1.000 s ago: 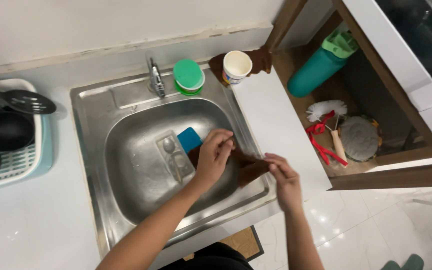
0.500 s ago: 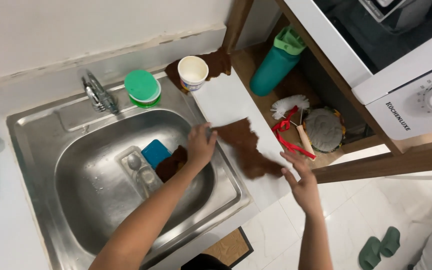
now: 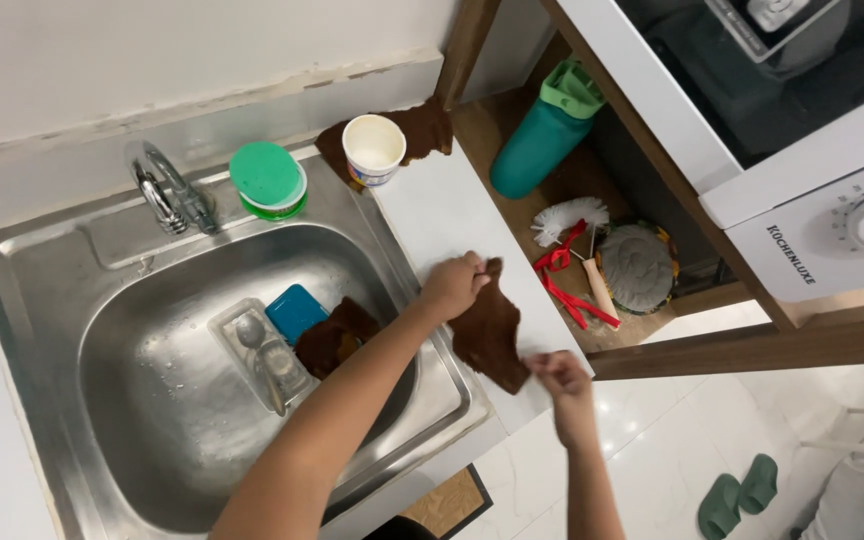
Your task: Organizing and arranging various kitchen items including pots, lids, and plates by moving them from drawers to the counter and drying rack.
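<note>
My left hand (image 3: 454, 285) grips the upper end of a brown cloth (image 3: 489, 330) that lies on the white counter strip (image 3: 432, 215) to the right of the steel sink (image 3: 142, 420). My right hand (image 3: 555, 372) pinches the cloth's lower corner near the counter's front edge. The cloth is stretched between both hands. A second brown cloth (image 3: 335, 335) lies in the sink basin beside a blue sponge (image 3: 295, 310).
In the sink sit a clear container with a spoon (image 3: 257, 355). A tap (image 3: 167, 190), a green-lidded tub (image 3: 268, 178) and a white cup (image 3: 373, 148) stand behind it. Another brown cloth (image 3: 422, 128) lies at the back. A teal bottle (image 3: 542, 135), white brush (image 3: 567, 215) and red tool (image 3: 564, 285) are on the wooden shelf.
Both hands carried the brown cloth out of the sink and to the right onto the white counter, and my right hand has taken hold of its lower corner. The view turned right.
</note>
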